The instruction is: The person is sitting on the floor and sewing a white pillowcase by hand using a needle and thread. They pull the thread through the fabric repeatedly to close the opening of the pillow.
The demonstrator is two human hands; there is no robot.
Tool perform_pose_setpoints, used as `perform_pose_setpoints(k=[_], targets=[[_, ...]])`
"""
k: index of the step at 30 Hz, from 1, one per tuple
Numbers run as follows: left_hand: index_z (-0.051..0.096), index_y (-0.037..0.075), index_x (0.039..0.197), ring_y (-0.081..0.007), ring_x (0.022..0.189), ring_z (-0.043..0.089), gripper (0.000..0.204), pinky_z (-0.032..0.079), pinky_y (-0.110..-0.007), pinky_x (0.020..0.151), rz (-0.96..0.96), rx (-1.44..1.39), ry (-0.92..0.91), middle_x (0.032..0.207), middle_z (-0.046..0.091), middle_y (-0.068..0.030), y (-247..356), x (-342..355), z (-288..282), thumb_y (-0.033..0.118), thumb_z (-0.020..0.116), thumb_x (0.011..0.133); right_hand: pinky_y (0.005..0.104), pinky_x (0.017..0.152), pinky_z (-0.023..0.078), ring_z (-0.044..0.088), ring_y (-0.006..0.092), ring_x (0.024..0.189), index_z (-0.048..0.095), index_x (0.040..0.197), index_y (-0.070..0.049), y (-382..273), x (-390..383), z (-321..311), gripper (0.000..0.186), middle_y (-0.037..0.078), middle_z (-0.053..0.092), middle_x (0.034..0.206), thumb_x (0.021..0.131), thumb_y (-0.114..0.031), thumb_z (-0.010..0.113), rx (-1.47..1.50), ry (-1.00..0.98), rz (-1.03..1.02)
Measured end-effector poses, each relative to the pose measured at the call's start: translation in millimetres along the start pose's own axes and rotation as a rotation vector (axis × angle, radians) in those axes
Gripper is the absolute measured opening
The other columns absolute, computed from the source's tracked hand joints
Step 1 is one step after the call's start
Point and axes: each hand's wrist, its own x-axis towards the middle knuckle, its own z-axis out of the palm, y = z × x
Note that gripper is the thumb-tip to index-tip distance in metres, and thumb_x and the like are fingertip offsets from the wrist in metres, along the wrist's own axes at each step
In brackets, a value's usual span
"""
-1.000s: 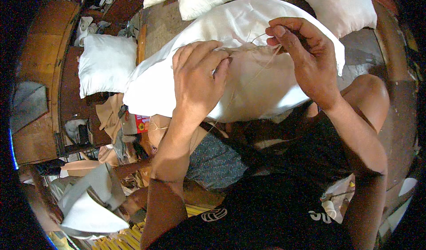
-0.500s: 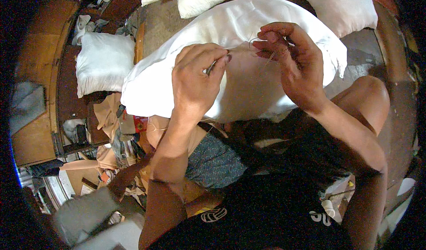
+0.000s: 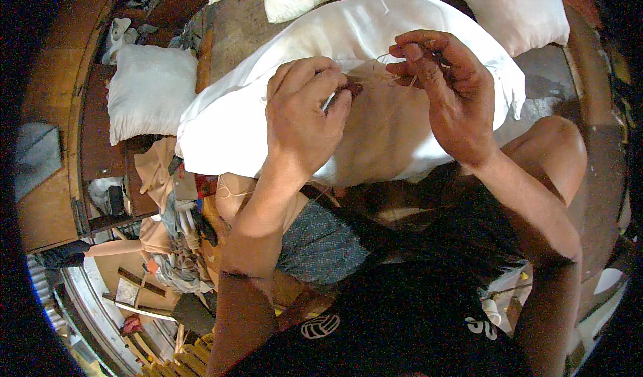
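A big stuffed white pillow lies across my lap, partly in my hands' shadow. Over its middle, my left hand is closed, thumb and fingers pinched together. My right hand is raised to its right, fingers curled and thumb against them. Pale thin thread loops at the right fingertips, and fine strands run across toward the left fingertips. Whether a needle is among them is too small to tell. More loose thread hangs beside my left forearm.
A smaller white pillow sits at the left by wooden cabinets. Other stuffed pillows lie on the far side. Cloth scraps and clutter fill the lower left. My bare knee is at the right.
Both hands have shifted slightly; the left has turned a little and its fingertips now point nearer the right hand. A blurred arm and grey shape at the lower left have left the view.
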Motion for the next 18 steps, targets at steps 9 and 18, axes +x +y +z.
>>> perform_pose_setpoints(k=[9,18], targets=[[0.071,0.006,0.102,-0.0339,0.108,0.062,0.024,0.047,-0.045,0.097,0.036,0.019,0.029,0.110,0.070,-0.0111,0.0,0.2,2.6,0.008,0.073,0.078,0.0264,0.075,0.056,0.069,0.0127,0.084,0.069,0.116,0.002,0.1,0.5,0.7,0.017,0.008,0.073,0.106,0.103,-0.006,0.060,-0.115,0.002,-0.031],[0.072,0.007,0.099,-0.0330,0.106,0.062,0.020,0.047,-0.045,0.096,0.107,0.038,0.034,0.105,0.070,-0.0090,-6.2,-2.0,5.0,0.007,0.071,0.078,0.0272,0.087,0.057,0.071,0.0160,0.099,0.066,0.118,0.003,1.4,-1.1,2.8,0.018,0.009,0.072,0.113,0.104,-0.006,0.059,-0.073,-0.037,0.016]])
